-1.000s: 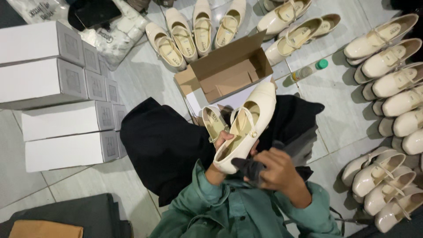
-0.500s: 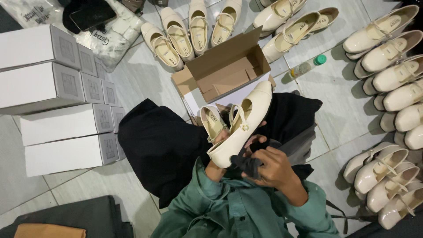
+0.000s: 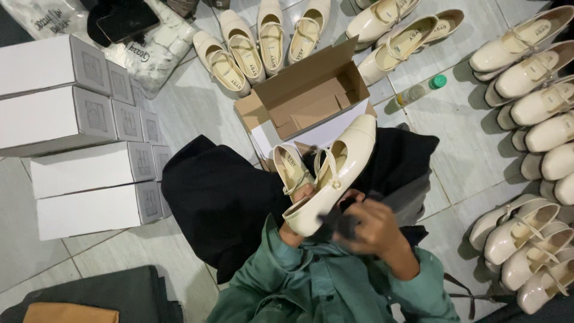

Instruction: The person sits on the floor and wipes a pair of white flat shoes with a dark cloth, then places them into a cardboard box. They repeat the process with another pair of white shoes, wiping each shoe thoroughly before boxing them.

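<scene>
My left hand (image 3: 301,197) grips a cream strapped shoe (image 3: 335,173) from below, its toe pointing down toward me. My right hand (image 3: 371,227) presses a dark cloth (image 3: 341,222) against the shoe's side near the toe. A second cream shoe (image 3: 291,168) lies just left of it on my dark-clothed lap (image 3: 221,197). An open brown cardboard box (image 3: 311,96) sits on the floor just beyond my knees.
Stacked white shoe boxes (image 3: 78,143) stand at the left. Rows of cream shoes line the right side (image 3: 532,78) and the far floor (image 3: 263,36). A small green-capped bottle (image 3: 421,90) lies on the tiles. A white plastic bag (image 3: 149,54) is at the back left.
The shoe in my hands has dropped slightly and turned a little. My right hand with the cloth has shifted along its side.
</scene>
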